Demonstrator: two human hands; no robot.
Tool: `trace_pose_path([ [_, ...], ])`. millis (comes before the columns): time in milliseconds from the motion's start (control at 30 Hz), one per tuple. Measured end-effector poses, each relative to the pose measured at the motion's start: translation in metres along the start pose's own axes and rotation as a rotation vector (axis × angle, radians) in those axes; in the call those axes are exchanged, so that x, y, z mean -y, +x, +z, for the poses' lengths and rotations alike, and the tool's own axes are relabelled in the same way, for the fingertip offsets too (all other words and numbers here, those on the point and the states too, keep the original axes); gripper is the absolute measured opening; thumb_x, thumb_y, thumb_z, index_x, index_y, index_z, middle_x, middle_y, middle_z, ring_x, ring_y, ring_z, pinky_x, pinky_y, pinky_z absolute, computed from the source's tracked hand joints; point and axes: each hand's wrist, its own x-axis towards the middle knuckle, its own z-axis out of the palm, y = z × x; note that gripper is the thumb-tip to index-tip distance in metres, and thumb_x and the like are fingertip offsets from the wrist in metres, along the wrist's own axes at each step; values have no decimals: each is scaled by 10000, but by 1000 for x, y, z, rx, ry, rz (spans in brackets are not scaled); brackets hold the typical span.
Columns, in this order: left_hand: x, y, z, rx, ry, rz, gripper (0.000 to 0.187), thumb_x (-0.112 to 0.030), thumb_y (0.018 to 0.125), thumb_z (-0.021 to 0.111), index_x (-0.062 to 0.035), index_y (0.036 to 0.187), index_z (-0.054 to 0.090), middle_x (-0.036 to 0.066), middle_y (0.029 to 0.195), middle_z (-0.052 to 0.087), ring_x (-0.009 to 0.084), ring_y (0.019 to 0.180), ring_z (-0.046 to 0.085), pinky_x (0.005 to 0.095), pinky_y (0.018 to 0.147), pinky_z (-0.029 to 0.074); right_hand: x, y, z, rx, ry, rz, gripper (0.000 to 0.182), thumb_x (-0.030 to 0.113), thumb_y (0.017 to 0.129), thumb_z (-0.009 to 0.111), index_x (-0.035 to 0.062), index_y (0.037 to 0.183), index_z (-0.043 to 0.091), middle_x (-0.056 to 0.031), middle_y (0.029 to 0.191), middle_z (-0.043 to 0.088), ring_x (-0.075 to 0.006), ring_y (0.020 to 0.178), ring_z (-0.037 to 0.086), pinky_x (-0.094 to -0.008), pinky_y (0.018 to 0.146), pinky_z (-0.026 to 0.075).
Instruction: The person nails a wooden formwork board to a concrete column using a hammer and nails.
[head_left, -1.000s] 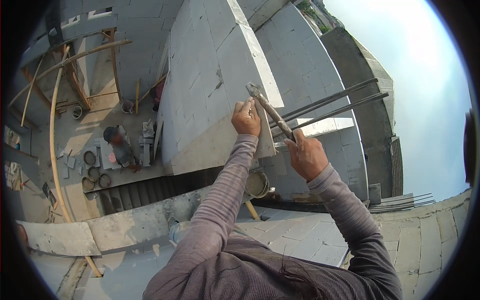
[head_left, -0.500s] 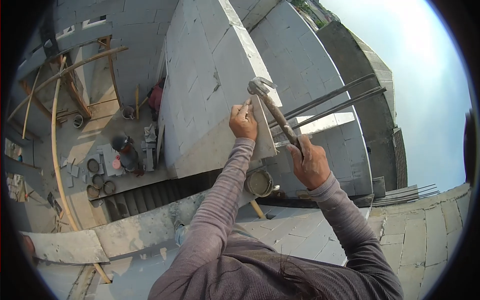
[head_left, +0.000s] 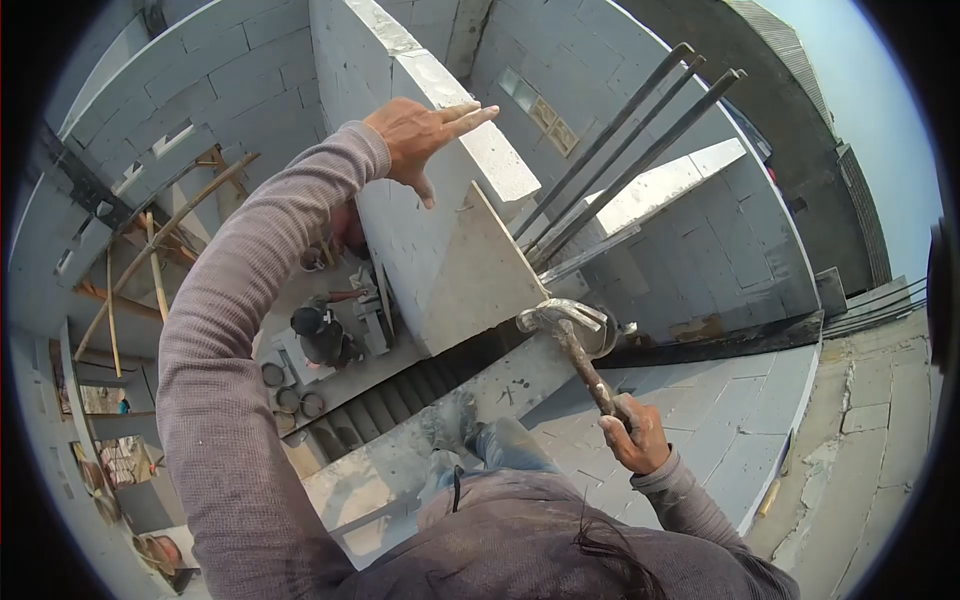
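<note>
My right hand [head_left: 640,437] is wrapped around the handle of a worn claw hammer [head_left: 582,365], held low on the right side of my body. The hammer's head overlaps a bucket [head_left: 607,335] just beyond it. With fingers stretched out, my left hand [head_left: 412,148] reaches over the top edge of a pale block wall [head_left: 375,110]; its thumb hangs down on the near face. Below that hand, a flat grey board [head_left: 485,265] stands against the end of the wall, its slanted edge running down toward the hammer head.
Dark metal bars [head_left: 640,150] jut up right of the wall end. Under my feet is a narrow concrete ledge [head_left: 365,480] beside a dark stairwell [head_left: 400,410]. Far below, another person [head_left: 325,335] works near several round buckets. Wooden poles [head_left: 155,260] stand at the left.
My left hand has left the board's upper edge, moving up and left to the wall top with its fingers spread. My right hand has lowered the hammer. The view has shifted.
</note>
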Motion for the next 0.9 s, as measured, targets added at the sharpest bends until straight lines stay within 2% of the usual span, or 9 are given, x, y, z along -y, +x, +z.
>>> trace_pose_path([
  [100, -5, 47, -11, 152, 217, 195, 1563, -633, 401, 960, -262, 1626, 63, 118, 1599, 369, 313, 1114, 691, 344, 891, 602, -15, -7, 17, 39, 154, 78, 151, 133, 947, 663, 1, 927, 591, -99, 595, 550, -217, 494, 576, -349, 494, 430],
  [167, -11, 66, -12, 276, 267, 207, 1551, -625, 397, 967, -269, 1626, 89, 135, 1596, 370, 326, 1168, 664, 354, 922, 590, -21, -6, 21, 23, 175, 46, 160, 135, 937, 676, -1, 925, 593, -119, 598, 549, -260, 496, 582, -364, 493, 428],
  [233, -20, 80, -9, 243, 315, 356, 1509, -630, 439, 955, -239, 1625, 106, 132, 1611, 341, 313, 1047, 703, 369, 881, 585, -33, -5, 29, 18, 177, -43, 171, 133, 923, 693, -3, 916, 591, -137, 605, 552, -297, 505, 587, -376, 489, 422],
  [267, -23, 88, -7, 289, 231, 291, 1370, -587, 454, 965, -209, 1582, 287, 103, 1535, 466, 303, 1232, 625, 379, 1011, 540, -45, -7, 36, 35, 198, -18, 174, 130, 915, 702, -1, 902, 588, -141, 589, 539, -317, 490, 576, -386, 477, 410],
  [333, -25, 100, 6, 301, 165, 290, 1302, -571, 467, 966, -196, 1546, 340, 94, 1485, 512, 295, 1211, 635, 377, 1004, 541, -49, -9, 42, 36, 221, 13, 174, 130, 916, 702, 1, 897, 586, -139, 578, 531, -320, 478, 568, -389, 470, 405],
  [400, -24, 97, 9, 228, 79, 277, 1092, -514, 511, 967, -176, 1427, 478, 61, 1332, 615, 275, 1143, 664, 371, 968, 551, -54, -12, 46, 35, 221, 44, 174, 129, 916, 702, 3, 892, 583, -138, 567, 523, -322, 467, 561, -391, 463, 399],
  [633, -16, 96, 23, 124, 41, 291, 967, -462, 523, 975, -155, 1345, 568, 36, 1229, 670, 245, 1114, 677, 372, 935, 560, -25, -14, 79, -44, 110, 102, 191, 129, 907, 711, 0, 911, 570, -140, 564, 503, -325, 461, 553, -393, 460, 397],
  [767, -2, 93, 47, -52, -62, 325, 997, -390, 476, 981, -127, 1357, 596, 65, 1256, 680, 270, 1071, 689, 367, 919, 552, 25, 12, 90, -140, -72, 45, 185, 95, 902, 696, -20, 990, 581, -154, 673, 548, -311, 502, 566, -388, 482, 415],
  [900, 0, 80, 58, -173, -155, 320, 960, -397, 460, 981, -116, 1312, 642, 94, 1119, 737, 261, 1034, 710, 360, 920, 554, 80, 58, 92, -318, -394, -214, 209, 72, 938, 658, -40, 1090, 568, -143, 783, 603, -279, 566, 616, -356, 517, 475],
])
